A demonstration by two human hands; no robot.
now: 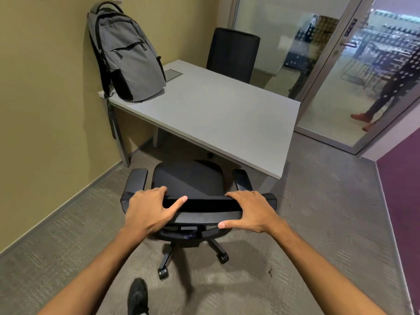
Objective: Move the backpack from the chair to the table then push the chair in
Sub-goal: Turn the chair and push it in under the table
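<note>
The grey backpack (127, 57) stands upright on the far left corner of the grey table (218, 114), leaning against the wall. A black office chair (188, 178) on castors stands in front of the table, its seat front just under the table's near edge. My left hand (150, 210) grips the left end of the chair's backrest top, fingers over the front and thumb along the back. On the right end of the same backrest top my right hand (250, 212) holds in the same way.
A second black chair (231, 53) stands behind the table. The yellow wall runs along the left. A glass partition and door frame (329, 71) stand at right, with a person's legs (381, 98) beyond. My foot (137, 296) is on the carpet behind the chair.
</note>
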